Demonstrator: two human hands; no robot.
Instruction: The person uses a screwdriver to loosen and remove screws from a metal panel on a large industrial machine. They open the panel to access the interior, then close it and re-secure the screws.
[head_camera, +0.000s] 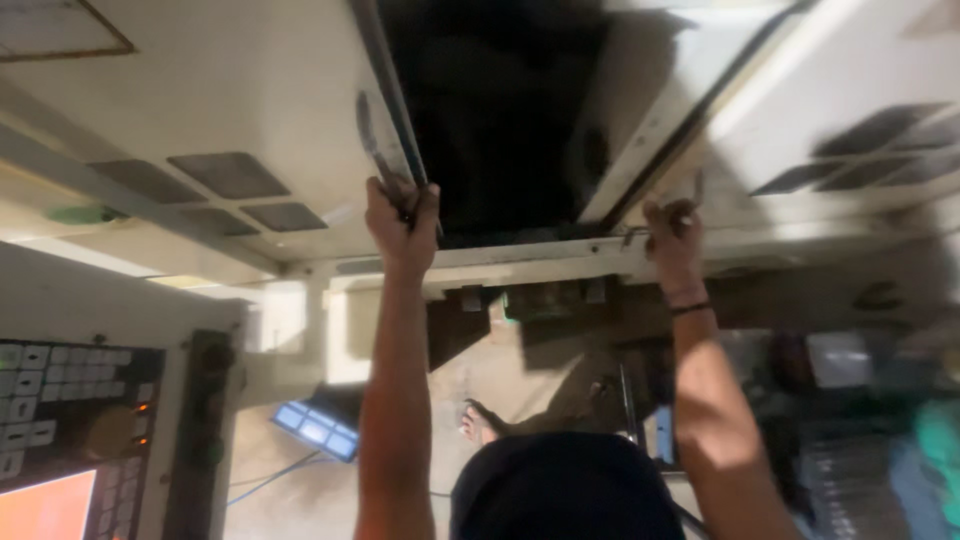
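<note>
Both my arms reach up to a pale machine housing with a large dark opening (500, 110). My left hand (400, 215) is closed around the grey metal edge strip (385, 120) at the left side of the opening. My right hand (672, 235), with a black band (690, 308) on its wrist, grips a small metal handle (640, 235) on the lower rail at the opening's right corner. The view is blurred, so the fingers are not sharp.
A dark rounded cap (565, 490) fills the bottom centre between my arms. A control panel with pale keys (60, 400) and an orange screen (45, 510) sits at the lower left. A blue lit panel (318, 428) and a bare foot (480, 420) show near the middle. Vent grilles (230, 175) mark the housing.
</note>
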